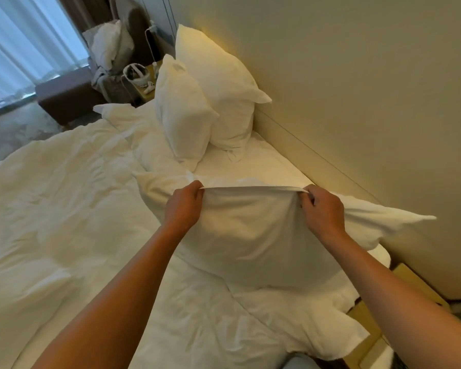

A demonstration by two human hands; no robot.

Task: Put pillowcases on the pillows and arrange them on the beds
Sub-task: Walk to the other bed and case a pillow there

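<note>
A white pillow in a white pillowcase [253, 235] lies across the bed in front of me. My left hand [184, 206] pinches the pillowcase's far edge at its left end, and my right hand [321, 209] pinches the same edge at its right end, so the hem is stretched taut between them. The pillow's right corner [399, 219] sticks out toward the wall. Two dressed white pillows stand at the head of the bed: a smaller one [184, 113] in front and a larger one [218, 83] propped on the wall behind it.
A rumpled white duvet [64, 209] covers the bed to the left. A beige wall [357, 75] runs along the right. A nightstand with small items [144, 78] stands beyond the pillows, then a chair piled with linen [109, 46], a brown ottoman [64, 99] and curtains [24, 35].
</note>
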